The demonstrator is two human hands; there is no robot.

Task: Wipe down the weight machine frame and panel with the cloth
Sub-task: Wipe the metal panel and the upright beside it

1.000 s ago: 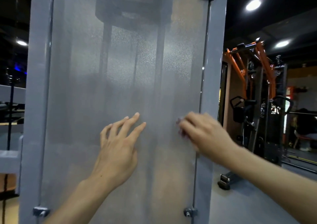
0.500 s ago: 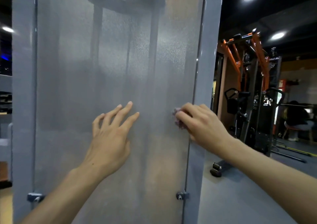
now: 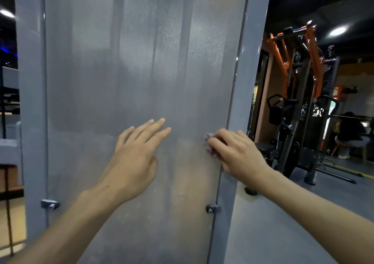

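Cloth [image 3: 210,146] shifted rightward to panel [image 3: 141,71] edge, under right hand [image 3: 236,152].

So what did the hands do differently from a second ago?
Not much. The right hand keeps the cloth pressed at the panel's right edge beside the frame post. The left hand stays flat and open on the panel. Mostly the view shifted; the hands' spots barely changed.

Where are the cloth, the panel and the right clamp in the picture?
cloth [image 3: 209,146]: head view, the bit showing past the fingertips.
panel [image 3: 131,71]: head view, its bare middle.
right clamp [image 3: 211,209]: head view, its bolt at the panel's lower right edge.
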